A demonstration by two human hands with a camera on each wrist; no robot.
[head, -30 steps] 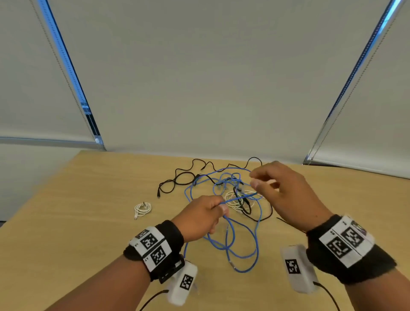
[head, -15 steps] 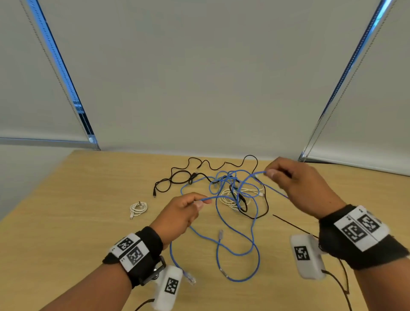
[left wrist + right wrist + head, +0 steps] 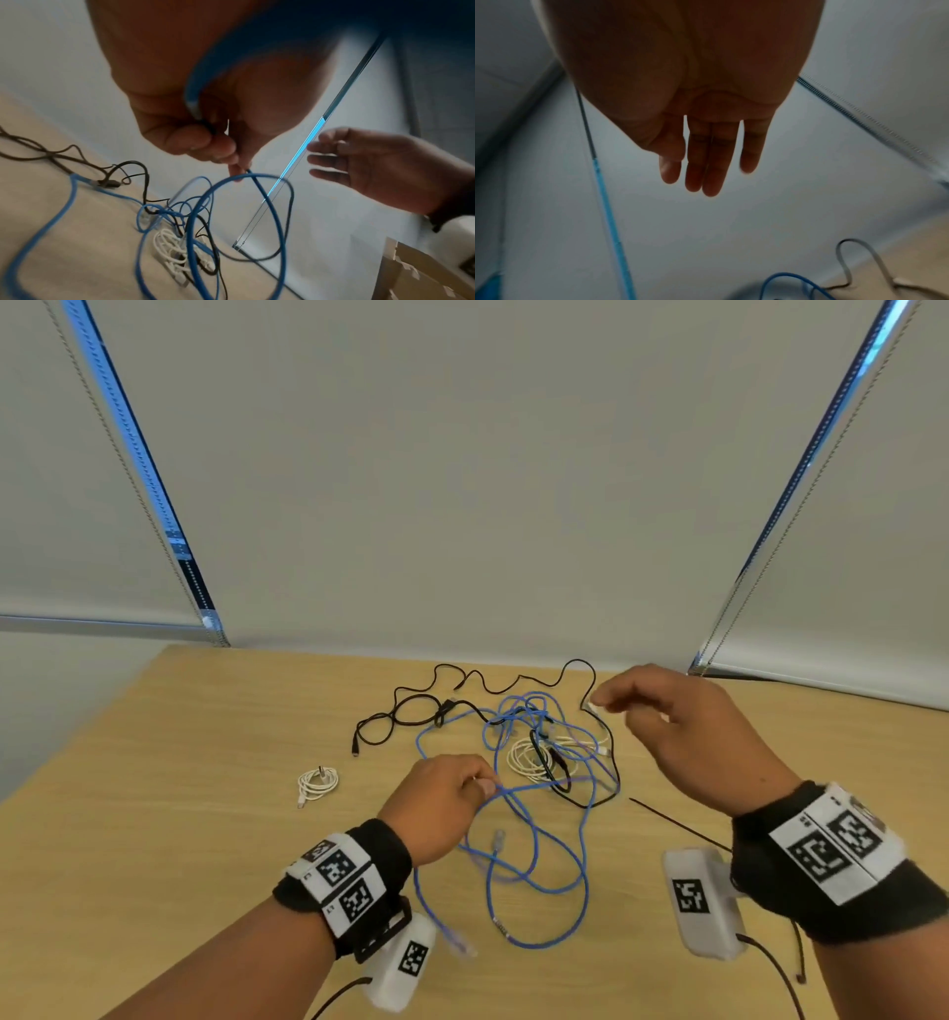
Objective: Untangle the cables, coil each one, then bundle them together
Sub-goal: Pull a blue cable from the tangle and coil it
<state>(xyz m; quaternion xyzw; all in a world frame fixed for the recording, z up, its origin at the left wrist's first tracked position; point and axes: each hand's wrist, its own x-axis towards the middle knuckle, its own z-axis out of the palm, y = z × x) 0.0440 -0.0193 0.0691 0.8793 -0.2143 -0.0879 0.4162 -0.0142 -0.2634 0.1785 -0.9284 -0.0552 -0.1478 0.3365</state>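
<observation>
A tangle of cables lies mid-table: a long blue cable (image 3: 534, 845), a thin black cable (image 3: 411, 711) and a white cable (image 3: 524, 757) wound among them. My left hand (image 3: 482, 785) pinches a strand of the blue cable just above the table; in the left wrist view the left hand (image 3: 231, 162) holds the blue cable (image 3: 272, 219), which loops below the fingers. My right hand (image 3: 606, 703) hovers above the far right side of the tangle with straight fingers (image 3: 713, 172) and holds nothing.
A small coiled white cable (image 3: 317, 782) lies apart, left of the tangle. A thin black strip (image 3: 672, 821) lies on the wooden table (image 3: 154, 814) by my right wrist. Window blinds stand behind the table's far edge. A cardboard box (image 3: 416, 270) sits off to the right.
My right hand has let go of the blue strand it was pulling and opened above the tangle. My left hand keeps its pinch on the blue cable, having drawn left and back.
</observation>
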